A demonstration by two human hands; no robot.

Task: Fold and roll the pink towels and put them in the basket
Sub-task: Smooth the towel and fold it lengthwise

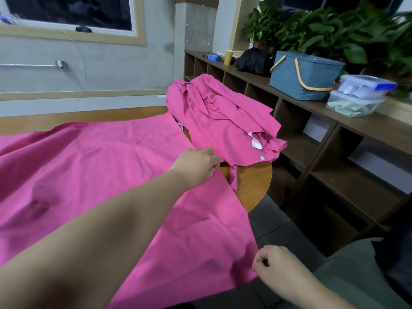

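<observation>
A large pink towel [93, 166] lies spread over the wooden table [254, 181], its right edge hanging past the table's rim. My left hand [196, 163] reaches across it and pinches its far right corner. My right hand [274, 264] grips the near right corner, off the table's edge. A heap of crumpled pink towels [223, 114] with white tags sits at the table's far right. The blue woven basket [303, 76] with yellow handles stands on the shelf unit to the right.
A dark wooden shelf unit [334, 134] runs along the right wall. On it stand two stacked clear plastic boxes [359, 97], a black bag [254, 61], a yellow cup [228, 57] and leafy plants [334, 30]. Grey tiled floor [274, 224] lies between table and shelves.
</observation>
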